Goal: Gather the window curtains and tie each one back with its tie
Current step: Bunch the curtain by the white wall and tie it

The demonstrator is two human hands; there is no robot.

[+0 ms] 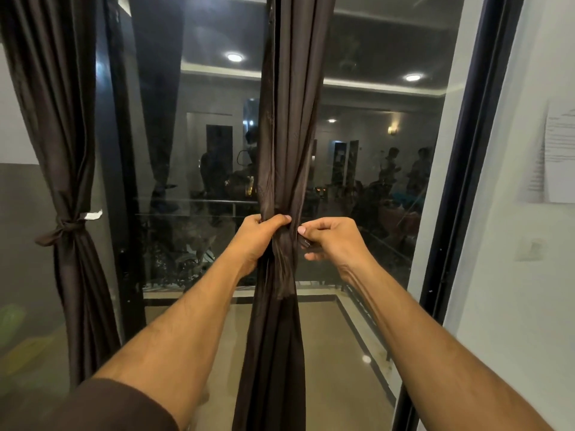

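Dark window glass [357, 169] reflected ceiling lights and a lit room. Centre curtain [289, 119], dark brown, hung gathered into a narrow bunch before the glass. Left hand [259, 236] gripped the bunch, fingers wrapped round it. Right hand [331, 239] pinched the end of the tie [306, 243] just beside the bunch. Left curtain [67, 150] already tied back with its knotted tie [63, 228]. Paper sheet [558, 150] on the right wall.
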